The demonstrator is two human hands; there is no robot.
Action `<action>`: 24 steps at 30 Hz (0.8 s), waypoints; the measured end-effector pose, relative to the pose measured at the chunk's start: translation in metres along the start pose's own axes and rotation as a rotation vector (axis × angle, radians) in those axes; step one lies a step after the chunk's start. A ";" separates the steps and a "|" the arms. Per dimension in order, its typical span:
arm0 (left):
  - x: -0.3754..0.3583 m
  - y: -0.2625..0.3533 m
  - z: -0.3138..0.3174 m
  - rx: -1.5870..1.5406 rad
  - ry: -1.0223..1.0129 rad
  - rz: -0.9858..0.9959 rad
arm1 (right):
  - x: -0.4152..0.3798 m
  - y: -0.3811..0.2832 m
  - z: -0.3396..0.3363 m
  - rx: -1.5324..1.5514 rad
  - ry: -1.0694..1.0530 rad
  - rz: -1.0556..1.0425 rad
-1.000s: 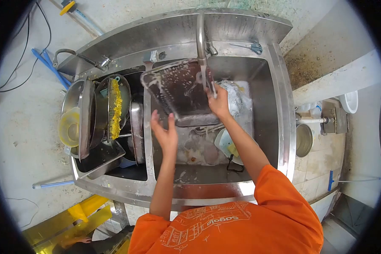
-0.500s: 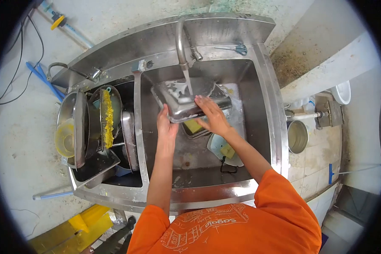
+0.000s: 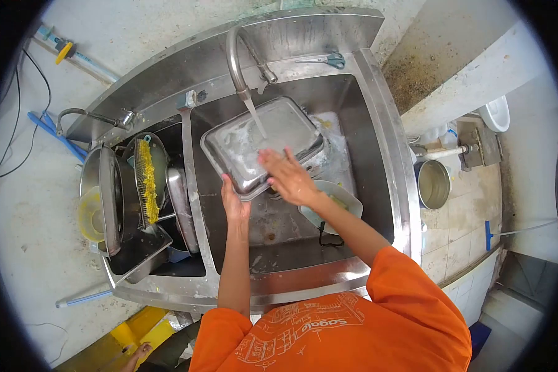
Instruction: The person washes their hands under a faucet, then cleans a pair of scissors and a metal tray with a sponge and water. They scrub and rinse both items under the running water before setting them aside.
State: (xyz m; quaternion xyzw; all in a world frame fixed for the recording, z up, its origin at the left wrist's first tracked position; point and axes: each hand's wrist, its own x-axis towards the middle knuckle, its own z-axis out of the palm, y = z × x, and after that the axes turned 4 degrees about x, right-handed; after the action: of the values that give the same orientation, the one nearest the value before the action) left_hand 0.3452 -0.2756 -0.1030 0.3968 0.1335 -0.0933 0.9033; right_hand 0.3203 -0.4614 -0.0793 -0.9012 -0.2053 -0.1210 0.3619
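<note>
A rectangular steel baking pan (image 3: 279, 127) is tilted over the right basin (image 3: 378, 204), with its broad face under the running water. My left hand (image 3: 232, 203) is closed on its near left corner. My right hand (image 3: 289, 180), slightly blurred, lies with fingers apart against the pan's wet face near its front edge. Water falls from the curved faucet (image 3: 234, 62) onto the pan, and whitish suds show there. Below my right forearm a pale bowl (image 3: 350, 203) rests on the basin floor, partly hidden by the arm.
In the left basin are stacked pans (image 3: 111, 204), a yellow-caked wire rack (image 3: 147, 183) and a yellow strainer-like bowl (image 3: 92, 214). Scissors (image 3: 328, 60) lie on the back ledge. A metal pot (image 3: 434, 184) is on the floor at right. Another person's hand (image 3: 142, 350) shows at lower left.
The pan has tipped so more of its broad face shows toward me. My right hand has slid down and left across it; my left hand keeps its hold on the corner.
</note>
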 end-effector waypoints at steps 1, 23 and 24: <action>-0.004 0.001 -0.005 -0.025 0.028 0.006 | -0.001 0.011 0.000 -0.036 -0.009 0.058; -0.022 -0.023 -0.029 -0.243 0.159 0.002 | 0.008 -0.002 0.037 0.137 0.611 0.331; -0.025 -0.022 -0.028 -0.248 0.175 0.012 | 0.008 -0.003 0.039 0.130 0.618 0.340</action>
State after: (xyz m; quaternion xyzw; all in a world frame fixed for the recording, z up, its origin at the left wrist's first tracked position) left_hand 0.3110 -0.2682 -0.1286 0.2893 0.2198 -0.0360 0.9310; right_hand 0.3289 -0.4299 -0.1021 -0.8185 0.0596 -0.3126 0.4783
